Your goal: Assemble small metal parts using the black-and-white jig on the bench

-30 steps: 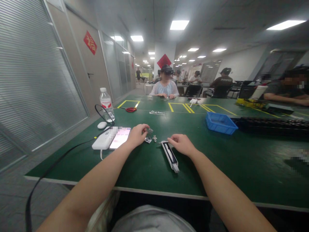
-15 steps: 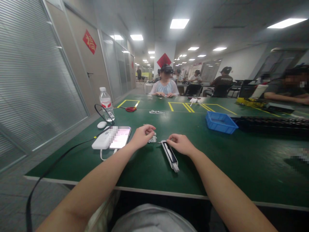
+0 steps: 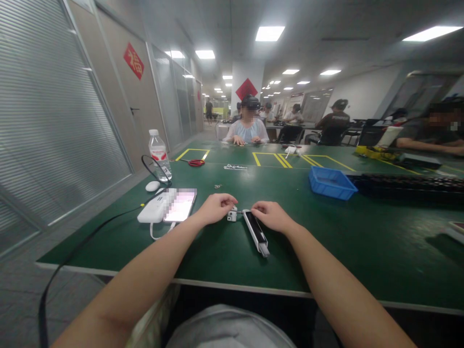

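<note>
My left hand [image 3: 218, 209] has its fingers bent and drawn together over a small white-and-metal block [image 3: 232, 215] with round holes, gripping its top edge. A thin metal tip [image 3: 240, 212] points at the block's right side. My right hand [image 3: 271, 215] is curled, its thumb and fingertips pinched at the upper end of a long white case [image 3: 258, 238] with a dark inside. What those fingertips hold is too small and covered to tell. The case lies slanted on the green table [image 3: 217, 251]. Beyond my left hand lie tiny metal pieces [image 3: 217, 186].
Left of my hands are a phone [image 3: 181, 205], a white power bank [image 3: 152, 210] with a cable, a white mouse-like object [image 3: 152, 186] and a water bottle [image 3: 158, 154]. Red-handled scissors [image 3: 196, 163] lie farther back. A blue bin [image 3: 332, 183] stands right. A person [image 3: 246, 128] sits opposite.
My left hand and the small block have come slightly nearer to me, showing the tiny metal pieces behind. My right hand has barely moved.
</note>
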Demonstrator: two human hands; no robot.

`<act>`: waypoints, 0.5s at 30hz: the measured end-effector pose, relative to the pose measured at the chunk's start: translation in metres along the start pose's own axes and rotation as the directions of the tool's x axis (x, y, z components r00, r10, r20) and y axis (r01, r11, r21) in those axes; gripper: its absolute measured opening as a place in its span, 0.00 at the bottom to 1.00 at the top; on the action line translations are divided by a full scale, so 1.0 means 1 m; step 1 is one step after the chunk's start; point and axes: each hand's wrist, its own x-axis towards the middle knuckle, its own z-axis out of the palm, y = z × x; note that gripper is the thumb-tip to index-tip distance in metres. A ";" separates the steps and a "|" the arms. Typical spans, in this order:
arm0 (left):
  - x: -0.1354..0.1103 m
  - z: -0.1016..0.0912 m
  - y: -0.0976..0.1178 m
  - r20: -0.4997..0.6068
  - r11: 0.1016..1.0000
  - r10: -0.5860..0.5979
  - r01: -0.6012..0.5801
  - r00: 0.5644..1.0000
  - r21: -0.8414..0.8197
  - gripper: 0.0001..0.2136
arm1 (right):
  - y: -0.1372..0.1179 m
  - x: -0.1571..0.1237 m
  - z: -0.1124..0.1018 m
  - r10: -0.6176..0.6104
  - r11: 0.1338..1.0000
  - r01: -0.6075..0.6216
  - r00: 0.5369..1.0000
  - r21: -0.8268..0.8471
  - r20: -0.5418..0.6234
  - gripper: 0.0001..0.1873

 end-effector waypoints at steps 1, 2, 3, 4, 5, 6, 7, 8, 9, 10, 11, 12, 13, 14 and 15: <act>0.000 0.000 0.001 -0.005 1.000 -0.002 0.002 1.000 -0.005 0.11 | 0.000 0.000 0.000 -0.003 1.000 0.003 1.000 0.006 0.003 0.15; 0.000 -0.001 0.001 -0.010 1.000 -0.006 0.006 1.000 -0.012 0.11 | 0.000 0.000 0.000 -0.005 1.000 0.005 1.000 0.010 0.004 0.15; 0.000 -0.001 0.002 -0.016 1.000 -0.013 0.013 1.000 -0.022 0.11 | -0.001 -0.001 0.000 -0.007 1.000 0.007 1.000 0.014 0.005 0.15; 0.000 -0.002 0.003 -0.018 0.999 -0.021 0.020 1.000 -0.035 0.12 | -0.001 -0.001 -0.001 -0.006 1.000 0.006 1.000 0.015 0.004 0.15; 0.000 -0.002 0.003 -0.017 0.998 -0.029 0.028 0.999 -0.047 0.12 | -0.001 -0.001 -0.001 -0.004 1.000 0.003 1.000 0.015 0.004 0.15; 0.000 -0.002 0.003 -0.015 0.998 -0.035 0.034 0.999 -0.059 0.13 | -0.002 -0.002 -0.002 -0.001 1.000 0.000 1.000 0.015 0.006 0.15; 0.000 -0.002 0.003 -0.010 0.997 -0.039 0.038 0.999 -0.066 0.13 | -0.002 -0.002 -0.002 0.002 1.000 -0.002 1.000 0.015 0.009 0.14; 0.000 -0.002 0.003 -0.006 0.997 -0.039 0.039 0.999 -0.065 0.14 | -0.003 -0.002 -0.003 0.005 1.000 -0.005 1.000 0.016 0.012 0.14; 0.000 -0.002 0.003 -0.004 0.998 -0.037 0.037 0.999 -0.057 0.15 | -0.003 -0.002 -0.003 0.008 1.000 -0.008 1.000 0.018 0.014 0.14; 0.000 -0.002 0.002 -0.003 0.999 -0.033 0.033 0.999 -0.043 0.15 | -0.004 -0.003 -0.003 0.009 1.000 -0.009 1.000 0.020 0.016 0.14; 0.000 -0.002 0.002 -0.002 0.999 -0.028 0.028 1.000 -0.028 0.16 | -0.004 -0.003 -0.003 0.009 1.000 -0.010 1.000 0.022 0.019 0.14; 0.000 -0.002 0.002 -0.001 1.000 -0.022 0.022 1.000 -0.013 0.16 | -0.004 -0.003 -0.003 0.009 1.000 -0.010 1.000 0.025 0.020 0.13; 0.000 -0.002 0.002 0.003 1.000 -0.016 0.016 1.000 0.001 0.16 | -0.004 -0.002 -0.003 0.009 1.000 -0.009 1.000 0.025 0.021 0.13; -0.001 -0.002 0.002 0.009 1.000 -0.008 0.008 1.000 0.014 0.15 | -0.004 -0.002 -0.003 0.007 1.000 -0.007 1.000 0.024 0.022 0.13; -0.001 -0.003 0.002 0.017 1.000 0.000 0.000 1.000 0.028 0.15 | -0.004 -0.002 -0.003 0.005 1.000 -0.005 1.000 0.023 0.022 0.13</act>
